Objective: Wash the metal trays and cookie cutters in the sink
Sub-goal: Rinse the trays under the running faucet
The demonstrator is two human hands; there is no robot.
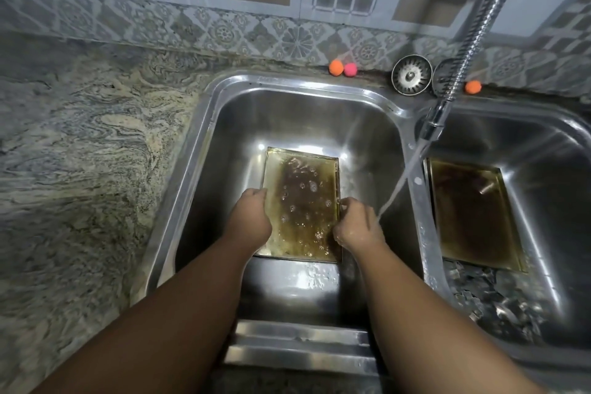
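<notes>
A stained rectangular metal tray [302,201] sits in the left sink basin [243,125], holding brownish water with bubbles. My left hand [251,217] grips its left edge and my right hand [356,224] grips its right edge. A thin stream of water from the faucet hose [460,73] runs down onto my right hand. A second stained tray [473,211] lies in the right basin [550,169]. Several metal cookie cutters [492,301] lie heaped in front of it.
A granite counter [80,169] stretches to the left of the sink. Along the back ledge sit two orange balls [335,67], a pink ball [350,69] and a sink strainer [412,74]. Patterned wall tiles rise behind.
</notes>
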